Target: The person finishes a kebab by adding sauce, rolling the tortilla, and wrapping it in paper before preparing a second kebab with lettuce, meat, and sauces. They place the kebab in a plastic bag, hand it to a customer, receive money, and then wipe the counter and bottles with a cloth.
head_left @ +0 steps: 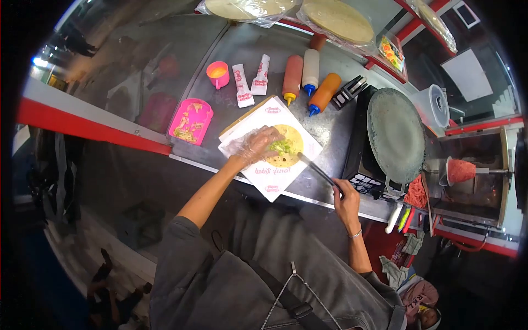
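Note:
On the counter lies a white printed paper sheet [270, 171] with a round flatbread [291, 159] on it. Shredded lettuce [284, 146] is heaped at the flatbread's middle. My left hand [257, 145], in a clear plastic glove, reaches over the flatbread's left side, its fingers bunched at the lettuce. My right hand [346, 202], bare, is closed around the handle end of dark tongs [320, 171]. The tongs' tip points up and left to the flatbread's right edge.
A pink tray [204, 116] with food scraps and a pink cup [219, 75] stand left. Sauce bottles [292, 77] lie at the back, near wrapped packets [242, 85]. On the right are a round griddle [397, 136], knives [394, 217] and a meat spit [461, 171].

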The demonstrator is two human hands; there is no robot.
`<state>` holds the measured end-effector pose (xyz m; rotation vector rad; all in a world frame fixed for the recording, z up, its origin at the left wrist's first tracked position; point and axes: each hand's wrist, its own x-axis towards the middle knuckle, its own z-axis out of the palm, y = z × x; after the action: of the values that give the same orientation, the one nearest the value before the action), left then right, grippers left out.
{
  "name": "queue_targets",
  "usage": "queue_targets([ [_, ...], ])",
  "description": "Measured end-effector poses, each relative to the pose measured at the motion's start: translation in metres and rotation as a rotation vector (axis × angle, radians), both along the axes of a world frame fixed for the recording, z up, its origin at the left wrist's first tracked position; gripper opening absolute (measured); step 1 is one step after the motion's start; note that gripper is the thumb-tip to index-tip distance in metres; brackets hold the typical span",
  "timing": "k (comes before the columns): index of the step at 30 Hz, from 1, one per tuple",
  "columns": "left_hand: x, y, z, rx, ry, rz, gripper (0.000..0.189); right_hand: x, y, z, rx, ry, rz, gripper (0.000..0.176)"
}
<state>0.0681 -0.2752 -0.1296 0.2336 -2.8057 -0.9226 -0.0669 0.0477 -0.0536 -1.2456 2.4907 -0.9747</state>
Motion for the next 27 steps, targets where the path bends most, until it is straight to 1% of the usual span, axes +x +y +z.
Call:
queue_targets([
  [2, -0.002, -0.005, -0.008, 0.023, 0.039, -0.042, 0.053, 0.006, -0.018, 0.012, 0.025, -0.055, -0.086, 0.021],
  [4, -0.008, -0.005, -0.012, -0.010, 0.157, -0.058, 0.053, 0.011, -0.035, 0.002, -0.006, -0.074, -0.106, 0.022],
  [5, -0.009, -0.006, -0.009, -0.006, 0.162, -0.076, 0.053, 0.012, -0.043, -0.006, -0.027, -0.038, -0.072, 0.023],
  [6, -0.008, -0.004, 0.007, 0.029, 0.129, -0.050, 0.053, 0.015, -0.046, -0.010, -0.049, -0.005, -0.037, 0.024],
  [7, -0.009, -0.005, 0.015, 0.059, 0.097, -0.023, 0.053, 0.019, -0.048, -0.003, -0.030, -0.068, -0.067, 0.025],
  [8, -0.011, -0.007, 0.016, 0.059, 0.102, -0.039, 0.053, 0.020, -0.049, 0.005, -0.032, -0.062, -0.083, 0.025],
  [10, -0.004, -0.005, 0.013, -0.102, -0.045, -0.141, 0.048, 0.023, -0.042, 0.020, -0.067, -0.143, -0.097, 0.026],
  [11, -0.002, -0.002, 0.014, -0.103, -0.041, -0.159, 0.048, 0.019, -0.033, 0.029, -0.024, -0.132, -0.126, 0.027],
  [12, 0.001, -0.001, 0.023, -0.064, 0.049, -0.086, 0.045, 0.010, -0.020, 0.032, -0.131, -0.072, -0.117, 0.028],
  [13, 0.004, 0.000, 0.032, -0.024, 0.137, -0.021, 0.042, 0.005, -0.007, 0.050, -0.190, -0.140, -0.208, 0.028],
  [14, 0.007, 0.001, 0.037, -0.005, 0.163, 0.032, 0.039, -0.011, 0.011, 0.063, -0.248, -0.047, -0.241, 0.029],
  [15, 0.010, 0.001, 0.041, 0.015, 0.190, 0.078, 0.037, -0.018, 0.024, 0.087, -0.363, -0.192, -0.386, 0.030],
  [16, 0.010, 0.001, 0.045, 0.023, 0.260, 0.091, 0.033, -0.041, 0.054, 0.088, -0.350, -0.104, -0.509, 0.031],
  [17, 0.008, 0.004, 0.055, 0.035, 0.240, 0.129, 0.028, -0.065, 0.081, 0.091, -0.420, -0.111, -0.601, 0.031],
  [18, 0.006, 0.006, 0.060, -0.006, 0.256, 0.143, 0.024, -0.091, 0.103, 0.091, -0.542, -0.106, -0.683, 0.031],
  [19, 0.004, 0.009, 0.064, 0.014, 0.230, 0.160, 0.023, -0.125, 0.137, 0.078, -0.539, -0.043, -0.751, 0.031],
  [20, 0.002, 0.010, 0.054, 0.045, 0.221, 0.184, 0.022, -0.167, 0.175, 0.051, -0.589, -0.020, -0.770, 0.030],
  [21, -0.002, 0.019, 0.056, 0.050, 0.222, 0.214, 0.021, -0.190, 0.193, 0.047, -0.587, -0.168, -0.873, 0.029],
  [22, -0.005, 0.026, 0.054, -0.041, 0.244, 0.218, 0.021, -0.231, 0.227, 0.019, -0.476, -0.129, -0.811, 0.030],
  [23, -0.008, 0.035, 0.051, -0.051, 0.261, 0.250, 0.021, -0.265, 0.244, -0.003, -0.463, -0.222, -0.818, 0.033],
  [24, -0.014, 0.048, 0.051, -0.064, 0.269, 0.244, 0.021, -0.297, 0.252, -0.024, -0.410, -0.239, -0.800, 0.034],
  [25, -0.018, 0.063, 0.052, -0.084, 0.299, 0.323, 0.021, -0.328, 0.259, -0.049, -0.404, -0.232, -0.742, 0.033],
  [26, -0.021, 0.077, 0.054, -0.106, 0.328, 0.403, 0.022, -0.349, 0.253, -0.063, -0.445, -0.218, -0.741, 0.036],
  [27, -0.020, 0.090, 0.050, -0.122, 0.318, 0.397, 0.022, -0.389, 0.255, -0.104, -0.295, 0.049, -0.798, 0.037],
])
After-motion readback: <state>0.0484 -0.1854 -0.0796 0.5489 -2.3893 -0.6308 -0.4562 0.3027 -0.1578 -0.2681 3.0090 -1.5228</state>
